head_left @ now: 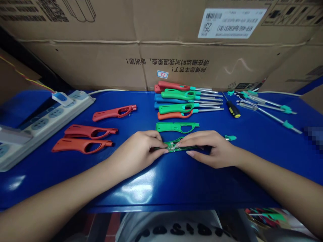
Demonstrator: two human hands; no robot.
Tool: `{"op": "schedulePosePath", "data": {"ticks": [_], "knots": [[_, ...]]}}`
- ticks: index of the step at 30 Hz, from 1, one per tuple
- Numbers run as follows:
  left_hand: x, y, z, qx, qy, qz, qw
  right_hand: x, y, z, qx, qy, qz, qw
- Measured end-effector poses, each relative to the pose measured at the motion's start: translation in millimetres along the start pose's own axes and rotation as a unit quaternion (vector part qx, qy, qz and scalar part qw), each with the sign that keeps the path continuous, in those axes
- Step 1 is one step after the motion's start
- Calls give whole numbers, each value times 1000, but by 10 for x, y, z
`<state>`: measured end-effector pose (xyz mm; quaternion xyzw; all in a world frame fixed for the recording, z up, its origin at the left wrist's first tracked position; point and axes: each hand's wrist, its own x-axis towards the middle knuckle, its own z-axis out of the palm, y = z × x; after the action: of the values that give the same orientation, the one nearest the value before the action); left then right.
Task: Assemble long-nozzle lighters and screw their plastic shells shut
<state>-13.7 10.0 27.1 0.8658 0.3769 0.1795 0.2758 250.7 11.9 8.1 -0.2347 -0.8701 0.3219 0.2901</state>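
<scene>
In front of me lies an opened green lighter shell (178,148) with small clear and metal parts inside it. My left hand (142,148) pinches its left end between thumb and fingers. Over its middle, my right hand (214,148) has its fingertips on the inner parts, thumb apart below. A metal tube with a teal tip (230,137) sticks out beyond my right hand; the rest of it is covered by that hand. Just behind lies the matching green shell half (165,127), its inside facing up.
Several assembled lighters (174,108) lie in a stack at the back. Red and orange shells (91,131) are at left, near a white power strip (42,124). A screwdriver (233,109) and loose lighter tubes (267,112) lie at back right. A cardboard box (96,67) walls off the back.
</scene>
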Motion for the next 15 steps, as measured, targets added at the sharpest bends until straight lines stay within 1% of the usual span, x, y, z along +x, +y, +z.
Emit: {"op": "schedulePosePath", "data": {"ticks": [5,15], "knots": [[-10,11,2,30,-8,11,999,-12,27,15,-48,-17,-25,998],[-17,-10,-12,54,-21,29,998,-13,31,11,-89,-39,-40,994]]}}
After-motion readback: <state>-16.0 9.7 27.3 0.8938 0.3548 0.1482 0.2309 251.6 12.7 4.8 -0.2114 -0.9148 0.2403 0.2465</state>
